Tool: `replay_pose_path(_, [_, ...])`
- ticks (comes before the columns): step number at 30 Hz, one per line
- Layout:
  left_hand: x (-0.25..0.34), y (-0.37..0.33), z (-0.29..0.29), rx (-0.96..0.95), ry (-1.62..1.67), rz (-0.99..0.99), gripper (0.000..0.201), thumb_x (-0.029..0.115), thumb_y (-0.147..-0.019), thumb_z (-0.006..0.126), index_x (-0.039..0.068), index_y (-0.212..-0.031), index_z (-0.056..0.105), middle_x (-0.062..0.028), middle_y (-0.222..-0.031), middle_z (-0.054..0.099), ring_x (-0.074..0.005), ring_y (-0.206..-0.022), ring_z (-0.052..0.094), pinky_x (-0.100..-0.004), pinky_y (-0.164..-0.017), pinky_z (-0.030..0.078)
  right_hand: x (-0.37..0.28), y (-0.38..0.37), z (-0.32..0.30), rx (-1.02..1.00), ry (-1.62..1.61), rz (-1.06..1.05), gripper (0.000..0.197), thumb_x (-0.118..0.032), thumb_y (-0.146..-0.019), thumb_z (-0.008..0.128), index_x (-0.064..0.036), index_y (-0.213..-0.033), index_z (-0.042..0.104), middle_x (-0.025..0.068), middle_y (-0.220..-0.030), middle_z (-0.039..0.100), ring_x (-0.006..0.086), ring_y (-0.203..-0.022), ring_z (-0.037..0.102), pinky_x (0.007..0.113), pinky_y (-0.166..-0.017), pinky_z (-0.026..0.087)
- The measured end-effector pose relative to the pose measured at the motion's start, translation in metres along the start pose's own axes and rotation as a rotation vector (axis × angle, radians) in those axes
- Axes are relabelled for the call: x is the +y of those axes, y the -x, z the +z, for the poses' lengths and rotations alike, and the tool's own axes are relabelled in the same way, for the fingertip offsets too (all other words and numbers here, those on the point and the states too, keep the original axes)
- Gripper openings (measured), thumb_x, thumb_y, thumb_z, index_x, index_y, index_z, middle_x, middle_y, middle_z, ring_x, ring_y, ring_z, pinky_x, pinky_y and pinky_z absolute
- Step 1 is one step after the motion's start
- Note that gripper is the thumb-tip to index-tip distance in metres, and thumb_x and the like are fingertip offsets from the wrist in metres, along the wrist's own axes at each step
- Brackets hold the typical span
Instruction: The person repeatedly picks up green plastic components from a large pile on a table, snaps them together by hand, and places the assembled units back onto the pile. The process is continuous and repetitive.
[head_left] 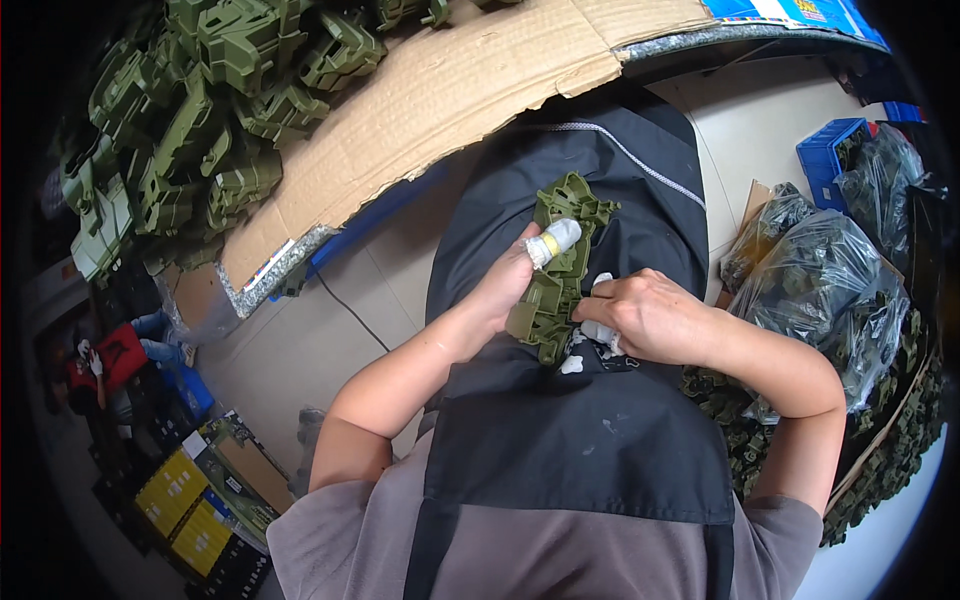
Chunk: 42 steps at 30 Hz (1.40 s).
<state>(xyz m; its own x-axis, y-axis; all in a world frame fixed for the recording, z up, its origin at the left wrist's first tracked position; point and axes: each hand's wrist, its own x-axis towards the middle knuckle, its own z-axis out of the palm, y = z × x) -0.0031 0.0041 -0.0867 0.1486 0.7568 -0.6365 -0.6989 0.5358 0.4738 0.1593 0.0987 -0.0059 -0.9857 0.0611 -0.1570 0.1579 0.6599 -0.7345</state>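
Over my lap, my left hand (507, 283) is closed around the left side of an olive-green molded plastic part (568, 270) with open ribs and compartments. White wrapping with a yellowish band covers the left thumb, which lies across the part. At the part's lower right edge, my right hand (655, 316) has its fingers curled and pinched together. White wrapping shows on some of these fingers too. Whatever lies in that pinch is hidden. Just below the hand, a dark scrap with white patches (590, 360) rests on my black apron (570, 430).
Many similar green parts (200, 130) are heaped on the cardboard-covered table (450, 90) ahead to the left. Clear plastic bags (825, 290), a blue crate (830, 155) and a mass of small green pieces (890, 430) stand at right. Another person in red (108, 360) is at far left.
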Motion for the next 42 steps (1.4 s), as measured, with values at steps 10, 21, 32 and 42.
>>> replay_pose_path(10, [0.0, 0.0, 0.001, 0.078, -0.013, -0.028, 0.036, 0.034, -0.095, 0.045, 0.01, -0.121, 0.047, -0.0066, -0.104, 0.059, -0.0149, -0.09, 0.061, -0.0295, -0.074, 0.054, 0.0, -0.01, 0.012, -0.011, -0.033, 0.061, 0.017, 0.003, -0.061, 0.058, 0.0009, -0.078, 0.058, 0.0134, -0.068, 0.059, 0.0298, -0.064, 0.063, 0.038, -0.059, 0.051])
replay_pose_path(21, [0.012, 0.003, 0.008, 0.103, -0.057, -0.04, 0.04, 0.03, -0.096, 0.044, 0.012, -0.131, 0.04, -0.0043, -0.11, 0.056, -0.0122, -0.093, 0.059, -0.0282, -0.075, 0.052, 0.003, -0.013, 0.019, 0.005, -0.107, 0.15, 0.022, 0.006, -0.059, 0.056, 0.0014, -0.081, 0.058, 0.0161, -0.068, 0.06, 0.0316, -0.066, 0.063, 0.039, -0.06, 0.052])
replay_pose_path(32, [0.011, -0.006, 0.009, 0.025, -0.093, 0.0, 0.051, 0.029, -0.095, 0.046, 0.011, -0.139, 0.028, -0.0075, -0.117, 0.053, -0.0164, -0.097, 0.058, -0.0315, -0.078, 0.052, 0.012, -0.016, -0.017, -0.286, -0.079, 0.062, 0.051, 0.003, -0.061, 0.051, -0.0106, -0.109, 0.063, 0.0186, -0.078, 0.065, 0.0321, -0.074, 0.064, 0.041, -0.07, 0.051])
replay_pose_path(42, [0.073, 0.041, 0.019, -0.263, -0.151, 0.54, 0.064, 0.019, -0.089, 0.057, 0.011, -0.14, 0.02, -0.0173, -0.122, 0.048, -0.0281, -0.104, 0.057, -0.0394, -0.089, 0.048, 0.149, -0.157, -0.195, 1.012, -0.037, 0.21, 0.047, -0.01, -0.072, 0.052, -0.0027, -0.118, 0.052, 0.0245, -0.109, 0.055, 0.0364, -0.106, 0.051, 0.037, -0.095, 0.039])
